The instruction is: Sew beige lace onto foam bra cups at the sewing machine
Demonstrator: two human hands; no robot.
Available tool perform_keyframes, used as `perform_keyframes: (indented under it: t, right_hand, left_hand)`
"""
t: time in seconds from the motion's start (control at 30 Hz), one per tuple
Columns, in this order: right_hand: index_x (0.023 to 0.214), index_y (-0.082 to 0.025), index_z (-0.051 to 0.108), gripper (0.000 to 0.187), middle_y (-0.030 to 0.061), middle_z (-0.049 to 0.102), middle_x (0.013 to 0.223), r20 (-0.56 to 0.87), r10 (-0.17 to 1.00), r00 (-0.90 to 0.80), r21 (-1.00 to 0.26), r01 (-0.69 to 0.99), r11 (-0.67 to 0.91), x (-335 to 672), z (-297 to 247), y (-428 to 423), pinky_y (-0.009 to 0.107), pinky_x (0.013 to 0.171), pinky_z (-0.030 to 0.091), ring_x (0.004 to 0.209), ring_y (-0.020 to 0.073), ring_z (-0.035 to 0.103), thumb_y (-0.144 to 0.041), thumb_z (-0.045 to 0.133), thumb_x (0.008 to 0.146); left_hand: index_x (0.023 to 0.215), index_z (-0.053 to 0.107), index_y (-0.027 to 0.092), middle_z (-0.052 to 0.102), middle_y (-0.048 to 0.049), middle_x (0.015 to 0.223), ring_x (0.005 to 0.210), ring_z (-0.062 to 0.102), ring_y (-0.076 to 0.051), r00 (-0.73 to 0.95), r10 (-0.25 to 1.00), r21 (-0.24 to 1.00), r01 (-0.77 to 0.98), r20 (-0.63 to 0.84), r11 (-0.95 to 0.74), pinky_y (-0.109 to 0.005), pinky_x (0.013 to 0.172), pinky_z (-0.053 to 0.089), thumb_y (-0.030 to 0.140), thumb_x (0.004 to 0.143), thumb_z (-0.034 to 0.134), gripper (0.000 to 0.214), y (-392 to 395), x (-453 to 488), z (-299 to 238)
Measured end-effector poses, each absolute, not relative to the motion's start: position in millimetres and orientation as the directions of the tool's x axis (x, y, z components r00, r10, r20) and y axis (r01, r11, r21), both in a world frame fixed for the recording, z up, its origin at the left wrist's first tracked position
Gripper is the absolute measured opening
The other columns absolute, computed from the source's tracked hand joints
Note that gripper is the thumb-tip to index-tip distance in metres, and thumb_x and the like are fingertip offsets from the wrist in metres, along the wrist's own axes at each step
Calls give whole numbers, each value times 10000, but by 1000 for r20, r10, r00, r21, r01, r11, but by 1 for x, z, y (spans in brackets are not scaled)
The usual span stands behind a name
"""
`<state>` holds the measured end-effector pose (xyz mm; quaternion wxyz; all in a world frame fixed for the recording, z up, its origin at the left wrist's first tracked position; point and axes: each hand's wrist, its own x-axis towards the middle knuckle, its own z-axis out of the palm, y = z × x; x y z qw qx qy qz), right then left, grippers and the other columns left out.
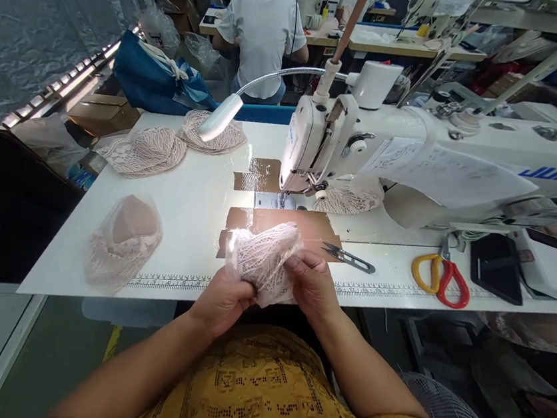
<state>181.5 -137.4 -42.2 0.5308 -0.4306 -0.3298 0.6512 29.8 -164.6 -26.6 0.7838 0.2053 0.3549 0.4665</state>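
Between my two hands is a pale pink lace bra cup (270,260), held up over the front edge of the white sewing table (196,191). My left hand (228,298) pinches its lower left side, thumb on top. On the right side, my right hand (312,279) grips the lace between thumb and fingers. Just beyond the cup is the sewing machine's needle area (285,200), with brown tape (280,219) stuck around it. Thread snips (352,257) lie right of my right hand. Another lace piece (350,197) rests under the machine arm.
Stacked lace cups (146,150) lie at the back left, and a sheer-edged cup (128,233) nearer. A lamp (222,116) overhangs the table. Scissors (447,273) and a phone (495,268) sit at right. A person (263,33) in white sits ahead.
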Motion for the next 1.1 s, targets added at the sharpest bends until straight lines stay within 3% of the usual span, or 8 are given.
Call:
perform_keyframes:
  t: [0.13, 0.23, 0.3, 0.37, 0.5, 0.6, 0.8, 1.1]
  right_hand:
    - [698, -237, 735, 273, 5, 725, 707, -195, 979, 57, -830, -542, -134, 186, -34, -129, 346, 656, 548, 636, 186, 629, -431, 860, 552]
    - [701, -245, 741, 251, -4, 728, 729, -161, 985, 57, -833, -543, -105, 196, -31, -125, 323, 654, 545, 641, 167, 628, -399, 872, 553]
    - [671, -236, 739, 228, -9, 707, 677, -150, 987, -50, -881, -447, -157, 200, -31, -127, 300, 601, 524, 593, 150, 601, -378, 877, 559]
    - [646, -225, 732, 196, -15, 685, 638, -140, 966, -218, -925, -319, -206, 199, -29, -130, 279, 562, 496, 556, 134, 572, -362, 864, 600]
    - [717, -230, 735, 115, -24, 684, 700, -92, 874, -478, -960, -190, -205, 191, -20, -137, 256, 598, 479, 608, 122, 578, -321, 805, 714]
    - [818, -234, 727, 126, -25, 674, 746, -76, 859, -507, -982, -112, -154, 186, -16, -139, 245, 605, 460, 646, 123, 576, -324, 780, 748]
    - [782, -231, 719, 86, 15, 692, 801, 103, 909, -403, -976, 135, 170, 177, -17, -137, 293, 682, 480, 748, 173, 613, -313, 748, 781]
    - [758, -220, 668, 83, 14, 722, 847, 237, 936, -258, -963, 68, 263, 168, -20, -131, 281, 699, 514, 774, 159, 665, -211, 666, 841]
  left_hand:
    - [672, 602, 151, 567, 25, 589, 454, 412, -51, 373, 849, 630, -570, -373, 527, -172, 428, 328, 84, 613, 745, 169, -171, 15, -38]
    - [506, 453, 149, 453, 31, 468, 417, 382, -54, 553, 809, 735, -462, -199, 497, -192, 435, 320, 170, 728, 726, 353, -175, -12, -37]
    - [556, 527, 152, 542, -11, 549, 502, 487, -87, 625, 777, 877, -326, -79, 352, -213, 501, 393, 182, 806, 681, 295, -173, -32, -27]
    - [793, 659, 184, 654, -52, 816, 722, 593, -141, 469, 882, 964, -254, 51, 80, -257, 679, 496, 184, 814, 682, 32, -168, -47, -14]
    - [1362, 529, 279, 472, -79, 1452, 1308, 453, -286, 311, 945, 972, 168, 105, -164, -369, 1092, 394, 202, 662, 836, 767, -155, -52, 5]
    - [1399, 485, 232, 564, -105, 1346, 1198, 560, -285, 438, 897, 983, 181, -67, -15, -358, 968, 494, 293, 764, 766, 698, -151, -41, 1]
    - [1160, 589, 196, 632, -41, 1061, 940, 614, -196, 468, 882, 976, 209, -49, -57, -285, 820, 511, 295, 858, 656, 324, -157, -26, -11]
    - [1190, 567, 207, 611, -15, 1036, 920, 597, -166, 464, 885, 987, 156, -35, -43, -259, 807, 498, 339, 866, 671, 365, -149, -37, -13]
